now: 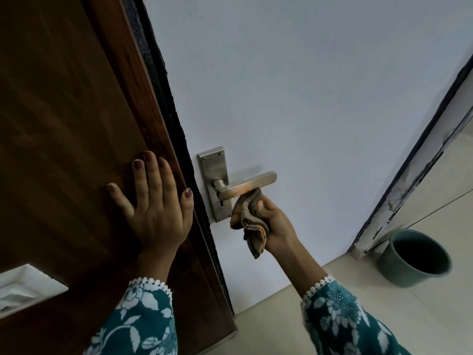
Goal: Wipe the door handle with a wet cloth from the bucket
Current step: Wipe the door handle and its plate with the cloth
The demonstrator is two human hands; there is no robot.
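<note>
A metal lever door handle (252, 185) on a steel backplate (214, 175) sticks out from the white door (307, 98). My right hand (275, 221) grips a bunched brownish cloth (249, 221) and presses its top against the underside of the lever, near the middle. The cloth's loose end hangs down below my fist. My left hand (156, 201) lies flat with fingers spread on the dark wooden panel (64, 124) left of the door edge, holding nothing. A green bucket (414, 257) stands on the floor at the lower right; its inside is dark.
A white switch plate (23, 288) is set into the wooden panel at the lower left. The door's worn lower edge (399, 196) runs diagonally beside the bucket. Pale floor tiles (384, 290) lie beneath.
</note>
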